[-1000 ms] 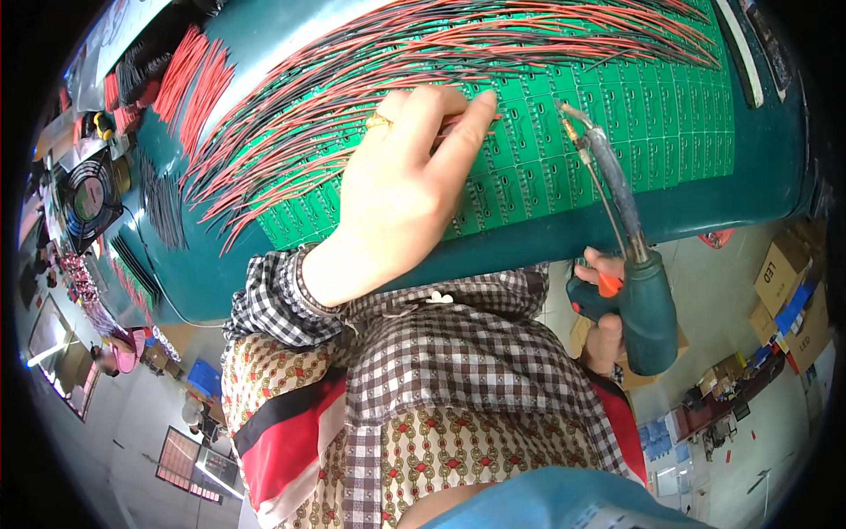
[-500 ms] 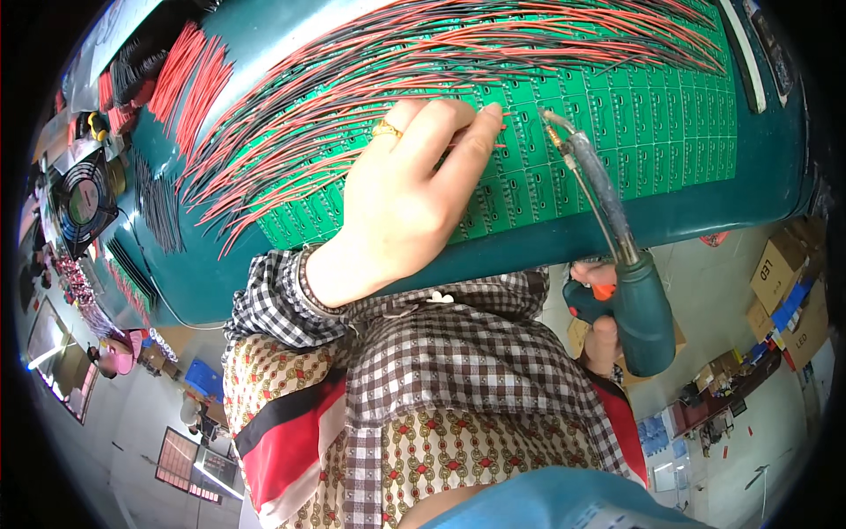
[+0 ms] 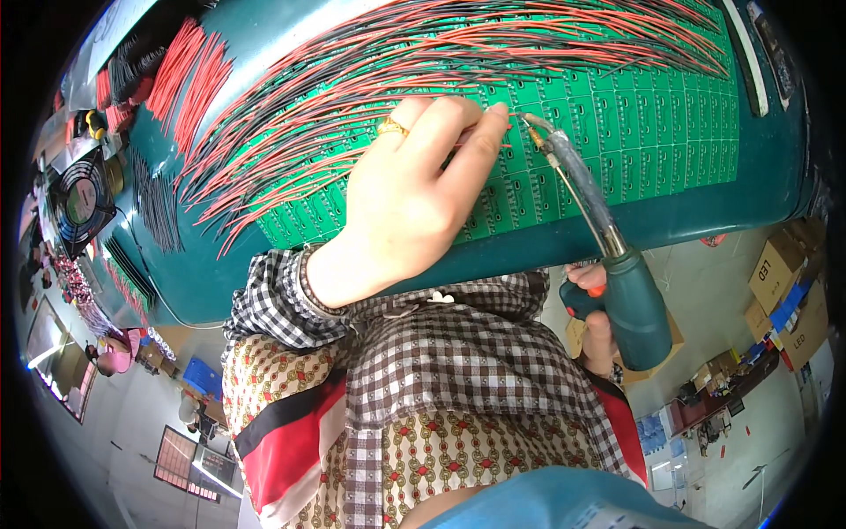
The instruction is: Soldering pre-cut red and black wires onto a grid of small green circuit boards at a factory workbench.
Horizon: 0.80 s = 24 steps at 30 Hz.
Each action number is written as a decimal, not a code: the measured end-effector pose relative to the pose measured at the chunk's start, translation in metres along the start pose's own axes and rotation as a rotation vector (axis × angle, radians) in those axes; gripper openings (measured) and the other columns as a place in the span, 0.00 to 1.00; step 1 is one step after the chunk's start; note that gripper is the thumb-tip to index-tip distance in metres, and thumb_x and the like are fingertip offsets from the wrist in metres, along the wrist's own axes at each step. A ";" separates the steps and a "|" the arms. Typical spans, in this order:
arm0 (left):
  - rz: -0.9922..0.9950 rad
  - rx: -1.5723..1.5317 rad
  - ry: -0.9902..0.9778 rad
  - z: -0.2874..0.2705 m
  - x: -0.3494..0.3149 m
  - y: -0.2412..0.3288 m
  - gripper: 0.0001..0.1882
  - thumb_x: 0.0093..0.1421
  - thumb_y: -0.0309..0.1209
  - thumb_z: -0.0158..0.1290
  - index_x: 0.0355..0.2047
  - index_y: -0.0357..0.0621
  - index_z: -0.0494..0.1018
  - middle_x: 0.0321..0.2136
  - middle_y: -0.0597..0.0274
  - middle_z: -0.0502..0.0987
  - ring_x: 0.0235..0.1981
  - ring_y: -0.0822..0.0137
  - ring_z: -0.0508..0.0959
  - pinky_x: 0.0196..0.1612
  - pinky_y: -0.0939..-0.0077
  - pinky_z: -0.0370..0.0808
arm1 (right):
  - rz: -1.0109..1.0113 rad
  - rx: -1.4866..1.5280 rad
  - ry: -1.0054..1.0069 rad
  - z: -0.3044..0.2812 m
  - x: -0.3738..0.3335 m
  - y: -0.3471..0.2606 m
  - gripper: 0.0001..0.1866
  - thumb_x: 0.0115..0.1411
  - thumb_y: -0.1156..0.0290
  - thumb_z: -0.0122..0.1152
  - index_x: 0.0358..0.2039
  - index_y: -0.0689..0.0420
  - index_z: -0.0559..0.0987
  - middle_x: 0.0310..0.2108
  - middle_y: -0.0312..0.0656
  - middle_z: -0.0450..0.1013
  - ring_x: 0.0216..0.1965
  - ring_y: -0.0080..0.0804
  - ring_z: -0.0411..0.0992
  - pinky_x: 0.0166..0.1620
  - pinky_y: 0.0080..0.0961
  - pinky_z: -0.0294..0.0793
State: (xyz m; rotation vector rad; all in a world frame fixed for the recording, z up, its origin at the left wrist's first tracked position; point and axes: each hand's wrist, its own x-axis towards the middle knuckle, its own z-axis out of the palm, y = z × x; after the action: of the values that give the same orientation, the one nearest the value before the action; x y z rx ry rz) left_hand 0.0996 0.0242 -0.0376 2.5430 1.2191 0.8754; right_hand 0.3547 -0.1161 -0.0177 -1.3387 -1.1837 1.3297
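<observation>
Boards (image 3: pixel 617 141): green, repeating grid pattern. Wires (image 3: pixel 423 55) across boards: red and black, mixed. Table (image 3: pixel 767 176) under boards: dark teal. Soldering iron (image 3: pixel 577 172) over boards: dark green handle (image 3: pixel 639 313), red trigger (image 3: pixel 596 291). In front of boards, apron (image 3: pixel 476 353): brown-white check; left sleeve (image 3: pixel 278 300): black-white check.

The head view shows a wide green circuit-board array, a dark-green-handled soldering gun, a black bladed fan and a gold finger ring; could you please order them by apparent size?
1. Wide green circuit-board array, though partly covered
2. Dark-green-handled soldering gun
3. Black bladed fan
4. Gold finger ring
</observation>
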 end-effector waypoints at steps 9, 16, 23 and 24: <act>-0.001 0.012 0.006 -0.003 -0.005 -0.006 0.23 0.45 0.24 0.58 0.44 0.32 0.80 0.35 0.58 0.74 0.33 0.62 0.75 0.33 0.73 0.75 | -0.022 -0.084 0.019 0.005 -0.008 0.008 0.27 0.60 0.57 0.74 0.49 0.66 0.79 0.41 0.46 0.80 0.41 0.38 0.81 0.49 0.35 0.80; 0.000 0.001 0.005 -0.004 -0.006 -0.006 0.23 0.45 0.24 0.58 0.45 0.32 0.80 0.36 0.58 0.74 0.33 0.61 0.75 0.34 0.73 0.75 | 0.124 -0.186 0.054 0.016 -0.003 -0.020 0.34 0.60 0.44 0.69 0.49 0.66 0.77 0.44 0.48 0.79 0.43 0.35 0.78 0.45 0.29 0.78; 0.000 0.005 -0.002 -0.003 -0.004 -0.006 0.22 0.46 0.24 0.58 0.45 0.32 0.80 0.36 0.58 0.74 0.33 0.61 0.75 0.35 0.73 0.75 | 0.096 -0.076 0.084 0.012 -0.003 -0.015 0.31 0.59 0.52 0.74 0.50 0.66 0.78 0.45 0.50 0.79 0.47 0.38 0.79 0.49 0.31 0.78; -0.004 0.003 0.002 -0.003 -0.004 -0.004 0.22 0.46 0.24 0.59 0.45 0.32 0.80 0.36 0.58 0.74 0.33 0.61 0.75 0.34 0.73 0.75 | 0.094 -0.075 0.084 0.010 -0.003 -0.016 0.31 0.59 0.52 0.74 0.50 0.66 0.78 0.45 0.50 0.79 0.47 0.38 0.79 0.49 0.31 0.78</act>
State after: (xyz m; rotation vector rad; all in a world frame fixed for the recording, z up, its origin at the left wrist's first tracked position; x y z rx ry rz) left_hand 0.0935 0.0240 -0.0387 2.5424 1.2262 0.8757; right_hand 0.3441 -0.1166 -0.0018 -1.5054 -1.1352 1.2926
